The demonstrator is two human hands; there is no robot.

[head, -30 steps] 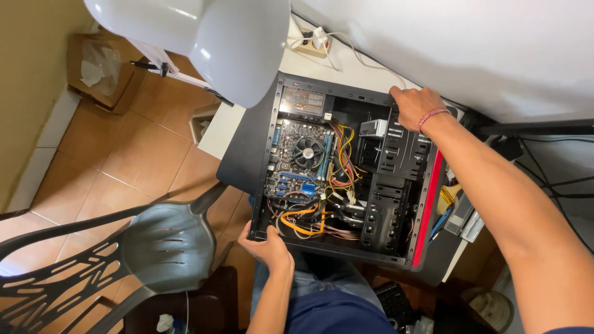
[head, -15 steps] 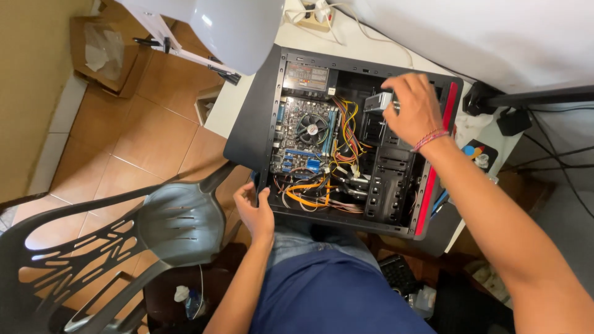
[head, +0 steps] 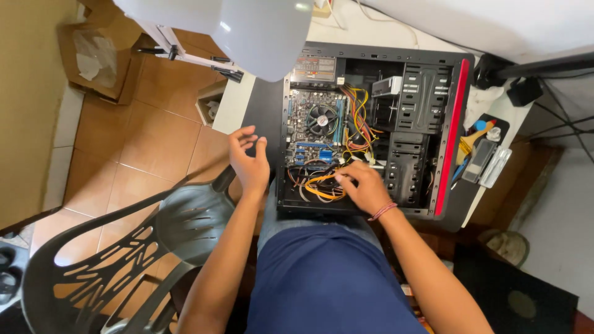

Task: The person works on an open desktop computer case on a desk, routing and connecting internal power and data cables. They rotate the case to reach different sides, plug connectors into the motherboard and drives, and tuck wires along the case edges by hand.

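- We see a black metal computer case with a red front strip [head: 455,117] lying open on its side on a white table [head: 238,105].
- A grey plastic lattice-back chair [head: 124,247] stands at the left, on the tiled floor.
- Our left hand [head: 249,161] hovers at the case's left edge, fingers loosely spread, holding nothing.
- Our right hand [head: 365,185] rests inside the case on orange flat cables [head: 322,184]; whether it grips them we cannot tell.

Terracotta tile floor [head: 148,142], grey plastic chair [head: 154,241], open cardboard box [head: 96,59], white wall [head: 495,25].
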